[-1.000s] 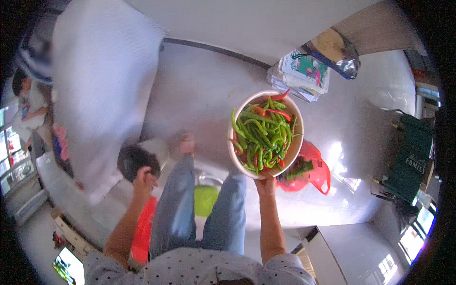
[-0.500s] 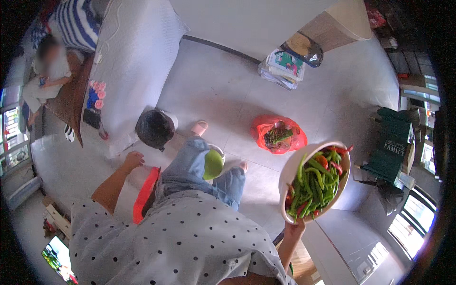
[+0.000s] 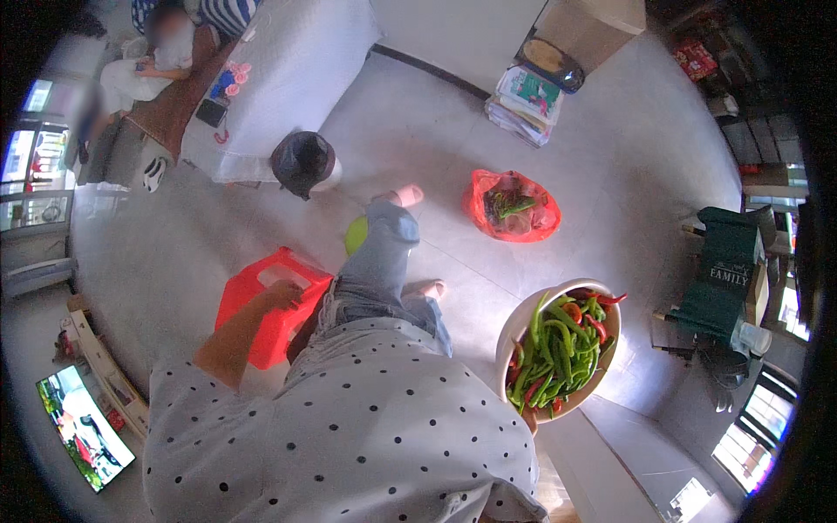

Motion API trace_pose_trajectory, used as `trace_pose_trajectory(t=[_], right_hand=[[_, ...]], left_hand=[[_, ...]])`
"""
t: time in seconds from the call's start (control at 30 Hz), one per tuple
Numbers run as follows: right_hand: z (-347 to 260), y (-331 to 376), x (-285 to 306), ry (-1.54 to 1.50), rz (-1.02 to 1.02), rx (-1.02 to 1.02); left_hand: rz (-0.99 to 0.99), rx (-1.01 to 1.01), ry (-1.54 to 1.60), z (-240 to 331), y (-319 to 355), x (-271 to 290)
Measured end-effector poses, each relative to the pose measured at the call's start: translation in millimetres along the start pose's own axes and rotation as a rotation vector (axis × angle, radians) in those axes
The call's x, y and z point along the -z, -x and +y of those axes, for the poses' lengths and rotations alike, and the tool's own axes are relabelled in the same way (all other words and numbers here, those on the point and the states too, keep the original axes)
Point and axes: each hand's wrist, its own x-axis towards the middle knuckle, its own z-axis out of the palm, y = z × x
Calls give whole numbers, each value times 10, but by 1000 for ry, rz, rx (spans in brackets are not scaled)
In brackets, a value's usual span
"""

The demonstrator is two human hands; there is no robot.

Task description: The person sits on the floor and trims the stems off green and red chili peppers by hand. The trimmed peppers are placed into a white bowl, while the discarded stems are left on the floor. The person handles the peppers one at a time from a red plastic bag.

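My left hand (image 3: 283,295) has its fingers bent over the edge of an opening in a red plastic stool (image 3: 240,301), which tilts beside my leg. On the right, a pale oval bowl (image 3: 504,349) full of long green peppers (image 3: 562,349) and a few red peppers (image 3: 596,328) is held up by my right hand (image 3: 530,421). Only a little of that hand shows at the bowl's near rim; most of its fingers are hidden under the bowl. Part of a green round thing (image 3: 356,235) shows behind my leg.
An open red plastic bag (image 3: 549,228) with greens inside lies on the floor ahead. A lined bin (image 3: 301,164) stands by the white-covered table (image 3: 292,78). Papers (image 3: 526,100) are stacked near the wall. A dark green folding chair (image 3: 722,270) stands right. Another person (image 3: 161,61) sits far left.
My left hand has gone from beside the red stool onto it, and more of the stool shows. My feet have shifted. The bowl of peppers has moved slightly left and nearer my body.
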Motion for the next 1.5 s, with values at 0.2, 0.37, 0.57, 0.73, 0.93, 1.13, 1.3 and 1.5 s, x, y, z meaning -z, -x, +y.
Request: trace_pose_trajectory(t=[0.2,0.37,0.57,0.73,0.93,1.13,1.3,1.5], right_hand=[[-46,-147,167,-50,-103,-47],[-102,-204,296,-71,-133,-60],[-128,-248,233,-106,-167,-69],[-203,-257,230,-154,-186,-69],[-186,-115,340,-245,-218,-63],[-39,-260,628,-58,-302,-10],[-193,-225,510,-50,-193,-87],[-146,-310,1089,473,-337,224]], left_hand=[[135,32,-117,-266,-164,-35],[1,-376,-184,193,-167,-337],[42,-274,-149,772,-401,-539],[53,-206,-147,653,-397,-414],[198,-123,19,1011,-398,-465],[-284,-465,-122,3347,-275,-1950],[-588,-777,-421,4329,316,-3600],[-453,-825,-352,4080,522,-4123]])
